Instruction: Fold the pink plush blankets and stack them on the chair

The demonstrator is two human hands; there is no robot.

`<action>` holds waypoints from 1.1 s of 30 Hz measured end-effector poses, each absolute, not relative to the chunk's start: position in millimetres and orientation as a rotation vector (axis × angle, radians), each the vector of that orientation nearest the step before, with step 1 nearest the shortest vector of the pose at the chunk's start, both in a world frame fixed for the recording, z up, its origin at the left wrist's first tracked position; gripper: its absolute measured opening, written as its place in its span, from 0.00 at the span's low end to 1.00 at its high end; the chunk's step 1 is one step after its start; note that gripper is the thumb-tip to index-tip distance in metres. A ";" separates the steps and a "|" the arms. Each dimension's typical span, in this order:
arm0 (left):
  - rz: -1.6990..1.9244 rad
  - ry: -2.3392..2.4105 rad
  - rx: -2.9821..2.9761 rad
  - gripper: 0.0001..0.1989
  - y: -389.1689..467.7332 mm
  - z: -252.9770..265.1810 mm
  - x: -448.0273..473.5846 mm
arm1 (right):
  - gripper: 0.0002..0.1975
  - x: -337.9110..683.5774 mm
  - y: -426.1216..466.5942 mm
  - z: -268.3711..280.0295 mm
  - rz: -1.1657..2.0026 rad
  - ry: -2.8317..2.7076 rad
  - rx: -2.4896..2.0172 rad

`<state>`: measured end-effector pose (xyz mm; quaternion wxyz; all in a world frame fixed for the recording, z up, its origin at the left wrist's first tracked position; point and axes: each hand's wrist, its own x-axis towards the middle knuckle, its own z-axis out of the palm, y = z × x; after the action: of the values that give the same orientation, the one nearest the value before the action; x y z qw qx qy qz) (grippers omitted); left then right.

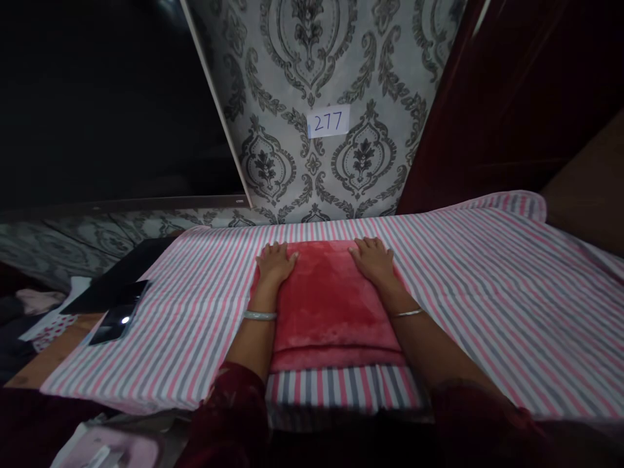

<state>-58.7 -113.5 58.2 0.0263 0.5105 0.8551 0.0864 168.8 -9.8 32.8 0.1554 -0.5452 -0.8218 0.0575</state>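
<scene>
A plush red cloth, folded into a rectangle, lies flat on a striped sheet in pink, grey and white. My left hand rests on its far left corner, palm down with the fingers spread. On the far right corner lies my right hand, likewise flat with its fingers apart. A fold line crosses the cloth near its front edge. Whether the cloth is a towel or a small blanket, I cannot tell.
A phone lies at the sheet's left edge. Behind stand a large dark screen and a patterned wall with a paper label reading 277. Dark red furniture rises at the right. A pink container sits at the lower left.
</scene>
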 end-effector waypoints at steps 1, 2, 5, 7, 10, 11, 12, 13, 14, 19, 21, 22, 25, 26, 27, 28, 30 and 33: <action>0.266 2.622 1.536 0.34 -113.6 58.1 -62.1 | 0.27 171.4 -9.0 31.1 0.202 -2.325 -1.577; 0.267 2.612 1.518 0.34 -113.7 57.3 -64.4 | 0.27 172.9 -8.4 29.4 0.233 -2.308 -1.578; 0.277 2.627 1.541 0.34 -114.2 53.0 -66.2 | 0.26 173.8 -7.1 25.4 0.266 -2.304 -1.544; 0.298 2.632 1.557 0.34 -115.1 50.0 -65.9 | 0.26 173.8 -6.0 23.6 0.268 -2.307 -1.525; 0.327 2.641 1.576 0.33 -116.7 46.3 -66.1 | 0.26 174.8 -4.2 21.4 0.264 -2.306 -1.513; 0.331 2.651 1.584 0.33 -117.0 45.2 -66.2 | 0.26 175.2 -3.7 21.0 0.263 -2.308 -1.513; 0.329 2.662 1.589 0.32 -117.1 44.2 -66.2 | 0.26 175.5 -3.3 20.6 0.264 -2.310 -1.516; 0.324 2.676 1.589 0.32 -117.0 43.4 -66.0 | 0.26 175.7 -2.9 20.4 0.267 -2.313 -1.523; 0.314 2.689 1.587 0.32 -116.8 42.8 -65.6 | 0.26 175.8 -2.6 20.2 0.269 -2.315 -1.531; 0.253 2.727 1.593 0.32 -116.3 44.6 -61.4 | 0.26 176.1 -2.1 20.0 0.283 -2.313 -1.548; 0.254 2.725 1.594 0.33 -117.2 46.9 -58.7 | 0.27 176.5 -2.6 19.7 0.288 -2.309 -1.536; 0.262 2.723 1.585 0.33 -117.7 48.2 -57.3 | 0.27 176.6 -3.1 19.7 0.285 -2.304 -1.527; 0.294 2.705 1.548 0.33 -118.6 52.9 -54.4 | 0.27 176.5 -5.0 23.0 0.277 -2.298 -1.521; 0.304 2.693 1.537 0.34 -118.5 55.5 -54.1 | 0.27 176.3 -5.8 25.7 0.279 -2.307 -1.535; 0.312 2.679 1.523 0.34 -118.3 58.9 -53.9 | 0.27 176.2 -6.8 29.4 0.281 -2.324 -1.557; 0.317 2.668 1.503 0.35 -118.3 63.4 -53.7 | 0.28 176.3 -8.2 33.9 0.276 -2.343 -1.581; 0.318 2.669 1.466 0.36 -120.8 74.7 -51.1 | 0.29 177.2 -13.6 44.1 0.238 -2.369 -1.604; 0.334 2.672 1.600 0.36 -137.1 90.1 -35.2 | 0.30 180.2 -33.8 55.4 0.151 -2.415 -1.467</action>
<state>-35.2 -137.1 90.1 0.0046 0.5108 0.8530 0.1066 180.2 -33.8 55.4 0.1551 -0.5122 -0.8431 0.0526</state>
